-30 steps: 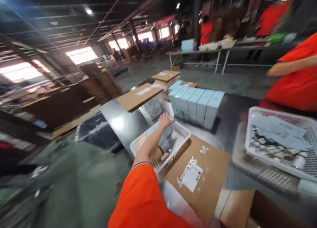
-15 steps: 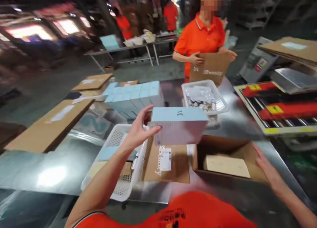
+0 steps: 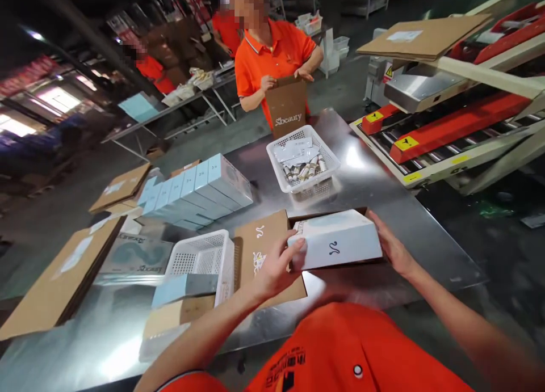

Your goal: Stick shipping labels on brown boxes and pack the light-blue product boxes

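A pale blue box [image 3: 336, 244] with a dark squiggle on its side sits tilted in the mouth of an open brown carton [image 3: 307, 214], covering most of the opening. My left hand [image 3: 275, 267] grips the box's left end, thumb on top. On the opposite side, my right hand [image 3: 394, 249] holds the carton's right wall, its fingertips partly hidden behind the edge. Left of the carton lies a flat brown cardboard piece [image 3: 249, 233] with white print, partly under my left wrist.
A white basket [image 3: 225, 261] with boxes stands left; another basket [image 3: 279, 176] of small bottles stands ahead. Blue boxes [image 3: 191, 190] line the steel table [image 3: 361, 182]. Flat cardboard [image 3: 63, 273] lies far left. Opposite, a co-worker [image 3: 272, 51] holds a carton; a roller conveyor [image 3: 460, 131] runs right.
My left hand has brought the blue box rightward and down from above the flat cardboard into the carton's mouth. My right hand stays at the carton's right side. The view has turned right.
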Tool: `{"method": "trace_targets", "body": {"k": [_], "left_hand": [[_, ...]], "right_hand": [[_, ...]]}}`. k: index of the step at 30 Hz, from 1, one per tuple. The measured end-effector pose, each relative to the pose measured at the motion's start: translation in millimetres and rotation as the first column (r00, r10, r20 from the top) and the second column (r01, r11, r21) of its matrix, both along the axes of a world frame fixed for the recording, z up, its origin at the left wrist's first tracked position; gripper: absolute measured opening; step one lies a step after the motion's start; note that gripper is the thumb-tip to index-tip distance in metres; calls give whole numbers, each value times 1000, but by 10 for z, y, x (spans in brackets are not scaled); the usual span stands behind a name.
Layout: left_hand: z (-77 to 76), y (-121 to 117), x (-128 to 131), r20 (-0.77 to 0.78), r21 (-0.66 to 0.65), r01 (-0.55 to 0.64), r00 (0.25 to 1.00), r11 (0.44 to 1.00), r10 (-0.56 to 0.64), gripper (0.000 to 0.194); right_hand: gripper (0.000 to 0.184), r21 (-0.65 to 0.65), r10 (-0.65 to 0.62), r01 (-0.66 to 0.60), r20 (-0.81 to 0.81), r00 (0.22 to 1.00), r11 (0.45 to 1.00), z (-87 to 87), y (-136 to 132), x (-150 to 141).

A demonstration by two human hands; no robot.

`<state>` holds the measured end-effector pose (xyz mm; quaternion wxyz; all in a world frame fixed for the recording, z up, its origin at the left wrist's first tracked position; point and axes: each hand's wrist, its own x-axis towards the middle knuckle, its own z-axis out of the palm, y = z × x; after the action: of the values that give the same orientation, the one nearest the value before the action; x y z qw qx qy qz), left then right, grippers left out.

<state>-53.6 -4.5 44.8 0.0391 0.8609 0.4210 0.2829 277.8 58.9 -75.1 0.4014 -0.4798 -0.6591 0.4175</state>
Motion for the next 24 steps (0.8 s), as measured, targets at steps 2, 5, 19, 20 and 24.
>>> {"method": "trace_targets", "body": {"k": [2, 5, 19, 20, 24], "left_hand": [[-69, -107, -22, -15, -20, -26, 1000, 999, 26, 88], [-179, -142, 12, -59, -110, -66, 996, 992, 60, 90], [-31, 518, 785, -515, -498, -565, 803, 658, 300, 75], [-79, 532, 807, -543, -478, -585, 783, 656, 303, 75], [-228, 555, 836, -643, -452, -667, 704, 592, 302, 78]], "right_hand": [[64, -15, 23, -24, -31, 999, 1000, -36, -22, 11], [62, 1, 49, -49, -25, 998, 999, -52, -41, 16], [59, 17, 54, -55, 81, 995, 998, -107, 41, 13], [59, 22, 52, -54, 83, 995, 998, -104, 40, 5], [59, 22, 45, -48, 144, 989, 999, -105, 26, -29]]}}
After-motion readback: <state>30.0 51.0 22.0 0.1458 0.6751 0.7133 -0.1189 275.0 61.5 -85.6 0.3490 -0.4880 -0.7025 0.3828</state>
